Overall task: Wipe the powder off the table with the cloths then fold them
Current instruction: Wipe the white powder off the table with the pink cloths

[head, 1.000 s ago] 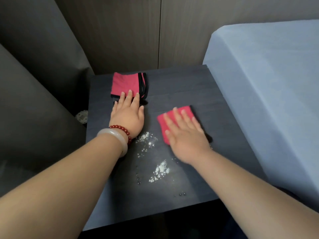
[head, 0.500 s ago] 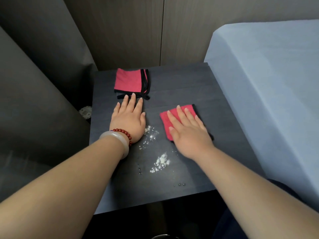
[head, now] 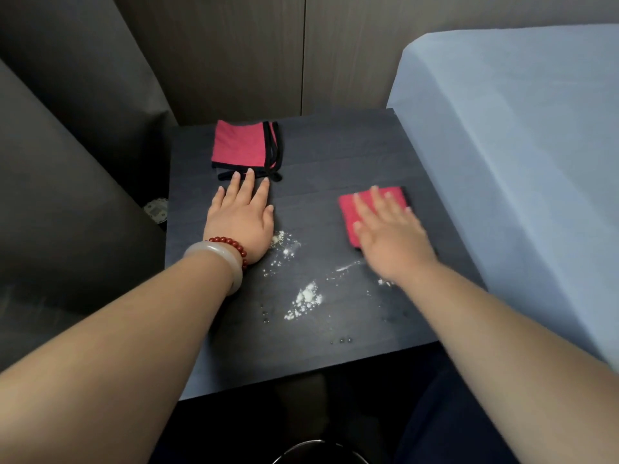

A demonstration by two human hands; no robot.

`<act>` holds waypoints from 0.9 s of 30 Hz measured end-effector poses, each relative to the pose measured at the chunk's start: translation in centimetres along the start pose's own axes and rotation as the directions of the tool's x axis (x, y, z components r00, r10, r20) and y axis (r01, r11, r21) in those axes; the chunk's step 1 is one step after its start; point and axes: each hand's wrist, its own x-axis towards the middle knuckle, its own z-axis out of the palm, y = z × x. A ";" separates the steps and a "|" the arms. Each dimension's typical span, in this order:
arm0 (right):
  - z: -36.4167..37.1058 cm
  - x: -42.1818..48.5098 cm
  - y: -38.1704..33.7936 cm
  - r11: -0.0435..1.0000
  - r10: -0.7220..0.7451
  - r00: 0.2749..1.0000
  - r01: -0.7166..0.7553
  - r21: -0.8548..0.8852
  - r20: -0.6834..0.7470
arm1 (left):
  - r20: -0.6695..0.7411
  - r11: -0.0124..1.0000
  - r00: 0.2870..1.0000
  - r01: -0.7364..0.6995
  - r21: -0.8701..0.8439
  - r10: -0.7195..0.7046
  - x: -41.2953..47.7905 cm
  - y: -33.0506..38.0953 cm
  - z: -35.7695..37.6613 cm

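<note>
White powder (head: pixel 304 298) lies in patches and streaks on the dark table (head: pixel 335 155), between my two arms. My right hand (head: pixel 390 234) lies flat, fingers spread, pressing a folded red cloth (head: pixel 348 209) onto the table at the right. A second folded red cloth with black trim (head: pixel 239 145) rests at the table's far left. My left hand (head: pixel 243 217) is flat on the table just in front of it, fingertips at the black trim, holding nothing. A smaller powder patch (head: pixel 283 244) sits beside the left wrist.
A pale blue covered surface (head: pixel 519 145) borders the table on the right. Grey upholstery (head: pixel 67 195) stands on the left and a wood panel wall (head: pixel 268 55) behind. A few tiny dark beads (head: pixel 341 339) lie near the table's front edge.
My right hand has slid the red cloth to the right, leaving a thin powder streak behind it. My left hand has stayed flat in front of the far cloth.
</note>
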 end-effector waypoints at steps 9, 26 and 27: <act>1.2 -2.6 -5.9 0.987 -0.162 0.986 0.162 -0.003 -0.036 | -0.004 1.000 1.000 -0.014 -0.001 0.014 -0.1 -0.2 -0.1; -0.2 -0.8 1.4 0.992 0.124 0.992 -0.124 -0.018 0.011 | -0.002 0.999 0.999 -0.032 -0.017 0.032 0.0 -0.2 -0.1; -0.5 -0.6 2.4 0.974 0.224 0.974 -0.224 -0.013 0.020 | -0.005 1.000 1.000 -0.025 -0.016 0.025 0.0 -0.2 -0.1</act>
